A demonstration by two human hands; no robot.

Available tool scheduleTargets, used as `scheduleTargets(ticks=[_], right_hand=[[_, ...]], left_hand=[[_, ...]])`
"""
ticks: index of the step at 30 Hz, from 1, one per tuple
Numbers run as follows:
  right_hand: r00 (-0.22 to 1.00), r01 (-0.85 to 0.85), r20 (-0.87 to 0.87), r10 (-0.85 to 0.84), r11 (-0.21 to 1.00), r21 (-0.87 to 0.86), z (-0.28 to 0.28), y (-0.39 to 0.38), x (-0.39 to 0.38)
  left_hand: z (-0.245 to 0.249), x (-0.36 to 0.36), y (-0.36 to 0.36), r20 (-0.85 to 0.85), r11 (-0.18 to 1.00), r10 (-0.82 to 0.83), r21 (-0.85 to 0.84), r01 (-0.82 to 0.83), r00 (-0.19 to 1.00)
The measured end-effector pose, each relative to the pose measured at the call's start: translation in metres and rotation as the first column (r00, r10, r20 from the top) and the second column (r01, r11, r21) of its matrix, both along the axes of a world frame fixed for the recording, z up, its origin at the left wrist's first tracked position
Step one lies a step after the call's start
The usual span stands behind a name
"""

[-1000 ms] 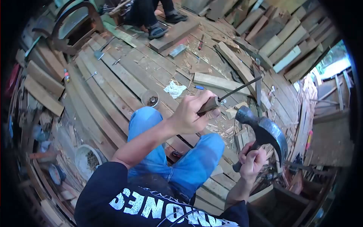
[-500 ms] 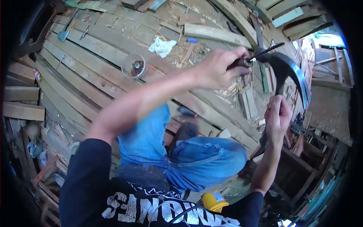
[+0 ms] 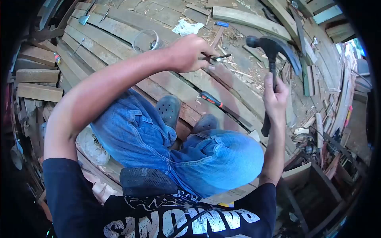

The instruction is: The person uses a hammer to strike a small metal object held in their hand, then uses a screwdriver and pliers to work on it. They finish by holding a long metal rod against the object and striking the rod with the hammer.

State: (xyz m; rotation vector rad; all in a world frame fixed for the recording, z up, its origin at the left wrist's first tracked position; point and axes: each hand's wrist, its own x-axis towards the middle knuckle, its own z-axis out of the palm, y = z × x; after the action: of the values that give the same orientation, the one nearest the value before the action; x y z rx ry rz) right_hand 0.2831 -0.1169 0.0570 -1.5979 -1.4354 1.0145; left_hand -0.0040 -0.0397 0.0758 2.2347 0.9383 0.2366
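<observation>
My right hand (image 3: 276, 97) is closed round the dark handle of a claw hammer (image 3: 273, 48). The hammer stands upright, its head above my fist and its claw curving right. To the left, my left hand (image 3: 186, 53) is closed on a thin dark rod-like tool (image 3: 225, 56). Its tip points right, towards the hammer but apart from it; the rest is hidden in my fingers. Beside the left wrist stands a clear plastic tub (image 3: 136, 39) with small items in it. Below lies a tool with a black and orange handle (image 3: 211, 99) on the planks.
Wooden planks (image 3: 99, 43) form the floor, with gaps between them. Wood chips, a white cloth (image 3: 187, 27), a small blue object (image 3: 221, 24) and a long beam (image 3: 250, 20) lie farther off. A scraper (image 3: 83, 20) lies far left. A wooden frame (image 3: 325, 180) stands lower right.
Both hands have moved left in view, and the rod-like tool and hammer head have come apart. The hammer is now more upright. The view has shifted, showing more of my legs and shoes.
</observation>
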Motion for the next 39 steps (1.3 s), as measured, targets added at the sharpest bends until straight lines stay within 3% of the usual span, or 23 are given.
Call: scheduleTargets(ticks=[3,7,14,19,23,27,32,36,39], right_hand=[[0.999,0.034,-0.019,-0.036,0.996,-0.087,-0.037,-0.014,-0.003],[0.999,0.041,-0.030,-0.044,0.994,-0.101,-0.054,-0.031,0.003],[0.996,0.075,-0.020,-0.082,0.972,-0.222,-0.043,-0.050,0.031],[0.998,0.024,-0.057,-0.040,0.967,-0.252,-0.017,-0.061,0.039],[0.997,-0.035,-0.073,0.018,0.970,-0.239,0.001,-0.063,0.031],[1.000,-0.001,-0.022,-0.004,0.974,-0.225,0.013,-0.058,0.024],[0.978,0.016,0.208,0.027,0.980,-0.200,0.022,-0.049,0.018],[0.987,0.042,0.162,-0.004,0.971,-0.234,0.026,-0.050,0.012],[0.960,0.007,0.273,0.054,0.976,-0.217,0.030,-0.047,0.006]], left_hand=[[-0.022,0.006,-0.012,0.096,0.993,0.045,0.105,-0.055,0.994],[-0.045,0.026,-0.016,0.148,0.998,0.058,0.014,-0.061,0.987],[-0.057,0.051,-0.016,0.185,0.998,0.006,-0.060,0.005,0.983],[-0.058,0.060,-0.006,0.039,0.986,0.029,-0.167,-0.022,0.999],[-0.077,0.056,-0.001,0.177,0.998,0.031,-0.065,-0.020,0.984],[-0.074,0.056,0.000,0.128,0.998,0.043,-0.050,-0.037,0.991],[-0.075,0.057,-0.001,0.128,0.998,0.044,-0.041,-0.039,0.991],[-0.072,0.055,-0.001,0.141,0.999,0.035,-0.036,-0.030,0.989],[-0.073,0.055,-0.001,0.102,0.994,0.072,-0.091,-0.063,0.992]])
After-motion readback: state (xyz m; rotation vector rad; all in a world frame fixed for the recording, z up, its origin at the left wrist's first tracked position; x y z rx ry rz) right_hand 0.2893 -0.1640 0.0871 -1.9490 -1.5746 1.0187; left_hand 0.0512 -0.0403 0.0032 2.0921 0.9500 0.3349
